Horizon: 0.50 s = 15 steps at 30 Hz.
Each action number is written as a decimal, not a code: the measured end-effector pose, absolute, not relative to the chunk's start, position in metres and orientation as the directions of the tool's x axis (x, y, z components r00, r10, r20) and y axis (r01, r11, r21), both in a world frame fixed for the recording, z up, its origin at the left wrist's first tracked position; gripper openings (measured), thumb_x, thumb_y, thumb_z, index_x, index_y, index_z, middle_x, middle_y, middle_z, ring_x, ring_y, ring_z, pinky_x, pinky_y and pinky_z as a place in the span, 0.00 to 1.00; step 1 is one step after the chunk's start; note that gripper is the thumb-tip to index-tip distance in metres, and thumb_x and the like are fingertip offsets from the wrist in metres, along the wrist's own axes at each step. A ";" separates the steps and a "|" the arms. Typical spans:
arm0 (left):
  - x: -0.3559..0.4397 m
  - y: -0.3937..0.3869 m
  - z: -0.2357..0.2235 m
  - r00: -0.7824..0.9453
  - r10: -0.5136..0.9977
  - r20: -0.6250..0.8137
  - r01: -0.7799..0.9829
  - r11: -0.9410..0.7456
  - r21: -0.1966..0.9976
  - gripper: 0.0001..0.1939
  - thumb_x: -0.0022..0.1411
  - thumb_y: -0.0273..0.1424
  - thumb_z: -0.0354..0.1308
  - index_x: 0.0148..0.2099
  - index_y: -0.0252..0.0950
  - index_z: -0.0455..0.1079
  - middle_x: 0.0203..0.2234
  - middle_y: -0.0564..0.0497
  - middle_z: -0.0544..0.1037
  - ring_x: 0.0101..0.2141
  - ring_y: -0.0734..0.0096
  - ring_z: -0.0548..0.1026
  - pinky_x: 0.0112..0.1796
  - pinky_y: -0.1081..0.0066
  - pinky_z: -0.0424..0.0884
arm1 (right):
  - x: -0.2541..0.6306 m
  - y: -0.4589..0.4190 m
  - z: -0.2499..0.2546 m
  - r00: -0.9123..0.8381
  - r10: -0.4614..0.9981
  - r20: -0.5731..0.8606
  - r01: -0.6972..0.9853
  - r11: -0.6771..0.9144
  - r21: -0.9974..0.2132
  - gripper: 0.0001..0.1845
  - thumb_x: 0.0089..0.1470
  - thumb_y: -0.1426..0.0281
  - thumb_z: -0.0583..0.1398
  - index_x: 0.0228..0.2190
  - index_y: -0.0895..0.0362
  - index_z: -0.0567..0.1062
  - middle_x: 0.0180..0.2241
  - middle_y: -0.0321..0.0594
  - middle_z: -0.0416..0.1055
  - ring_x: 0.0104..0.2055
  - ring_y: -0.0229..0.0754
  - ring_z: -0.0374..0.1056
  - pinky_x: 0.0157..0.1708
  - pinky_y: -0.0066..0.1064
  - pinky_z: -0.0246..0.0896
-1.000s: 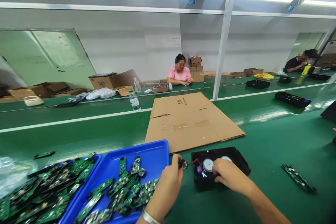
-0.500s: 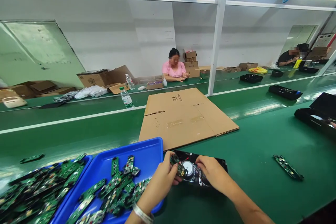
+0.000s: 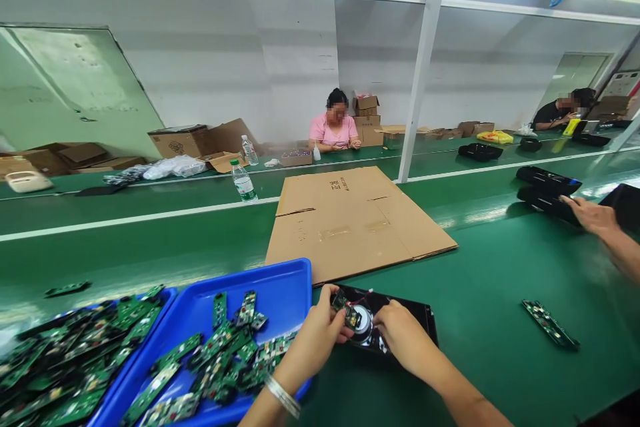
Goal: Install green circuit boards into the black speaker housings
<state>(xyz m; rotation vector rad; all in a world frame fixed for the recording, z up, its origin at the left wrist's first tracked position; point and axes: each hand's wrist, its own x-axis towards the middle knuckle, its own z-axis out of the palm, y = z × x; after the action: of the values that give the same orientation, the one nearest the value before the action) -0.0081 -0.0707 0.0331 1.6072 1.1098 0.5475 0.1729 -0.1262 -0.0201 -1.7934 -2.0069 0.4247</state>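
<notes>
My left hand (image 3: 324, 321) pinches a small green circuit board (image 3: 346, 309) above a black plastic housing (image 3: 417, 312). A round speaker with a silvery back (image 3: 364, 324) sits in the housing, right beside the board. My right hand (image 3: 401, 329) is closed at the speaker's right edge, its fingertips pressed together. What they grip, if anything, is hidden. A thin reddish wire shows near the top of the board. To the left, a blue tray (image 3: 280, 275) bears several small circuit boards (image 3: 220, 353).
More long circuit boards (image 3: 75, 360) are heaped at far left. Flattened cardboard (image 3: 350, 227) lies ahead. One loose board (image 3: 550, 325) rests at right. A co-worker's hand (image 3: 593, 215) touches a black housing (image 3: 547, 203). A water bottle (image 3: 244, 181) and a seated person (image 3: 334, 130) are beyond.
The co-worker's hand at right has reached in and set a black housing beside another. My hands stay at the speaker, the circuit board shifting slightly.
</notes>
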 end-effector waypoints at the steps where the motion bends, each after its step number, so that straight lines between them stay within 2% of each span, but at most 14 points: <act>1: -0.008 -0.071 0.033 0.464 0.867 -0.180 0.381 -0.012 0.925 0.16 0.63 0.32 0.47 0.52 0.35 0.54 0.24 0.52 0.76 0.28 0.61 0.81 0.30 0.65 0.77 | 0.175 -0.127 -0.019 -0.034 0.996 0.081 0.834 0.073 -0.547 0.14 0.48 0.84 0.54 0.33 0.58 0.73 0.33 0.42 0.72 0.36 0.42 0.67 0.36 0.29 0.59; 4: -0.007 -0.072 0.034 0.467 0.866 -0.180 0.379 -0.012 0.925 0.14 0.63 0.30 0.46 0.51 0.36 0.54 0.25 0.52 0.75 0.29 0.61 0.81 0.30 0.65 0.77 | 0.183 -0.133 -0.011 -0.015 1.000 -0.006 0.692 0.005 -0.721 0.22 0.46 0.85 0.55 0.43 0.57 0.68 0.34 0.36 0.71 0.33 0.37 0.66 0.33 0.25 0.59; 6: -0.006 -0.073 0.035 0.465 0.867 -0.180 0.383 -0.014 0.924 0.15 0.63 0.29 0.46 0.52 0.35 0.54 0.26 0.52 0.75 0.29 0.61 0.81 0.30 0.65 0.77 | 0.189 -0.136 -0.005 -0.123 0.992 -0.020 0.668 0.068 -0.741 0.22 0.45 0.87 0.54 0.40 0.55 0.71 0.32 0.33 0.70 0.33 0.36 0.65 0.35 0.24 0.58; 9: -0.006 -0.072 0.035 0.460 0.869 -0.182 0.390 -0.014 0.921 0.15 0.64 0.29 0.46 0.53 0.35 0.53 0.26 0.52 0.75 0.30 0.61 0.81 0.32 0.63 0.77 | 0.193 -0.139 -0.002 -0.260 0.965 -0.028 0.743 0.181 -0.644 0.21 0.43 0.88 0.54 0.32 0.53 0.77 0.35 0.34 0.71 0.39 0.38 0.66 0.40 0.27 0.56; 12: -0.005 -0.071 0.031 0.465 0.863 -0.196 0.394 -0.003 0.919 0.15 0.64 0.29 0.46 0.53 0.35 0.53 0.25 0.51 0.75 0.30 0.60 0.81 0.32 0.62 0.77 | 0.191 -0.140 -0.005 -0.261 0.964 -0.041 0.831 0.203 -0.517 0.18 0.45 0.86 0.55 0.28 0.53 0.78 0.35 0.36 0.71 0.39 0.41 0.65 0.39 0.29 0.54; 15: -0.006 -0.069 0.028 0.468 0.860 -0.203 0.395 0.001 0.919 0.15 0.64 0.29 0.46 0.52 0.35 0.54 0.26 0.50 0.75 0.29 0.60 0.81 0.31 0.63 0.77 | 0.192 -0.140 -0.008 -0.294 0.956 -0.018 0.832 0.247 -0.497 0.18 0.47 0.86 0.55 0.27 0.53 0.78 0.35 0.35 0.72 0.38 0.40 0.65 0.38 0.29 0.53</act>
<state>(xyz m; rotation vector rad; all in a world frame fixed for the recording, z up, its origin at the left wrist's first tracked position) -0.0056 -0.0691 0.0283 1.6031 1.1138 0.5216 0.1922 -0.1404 -0.0079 -1.6583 -2.2341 0.6112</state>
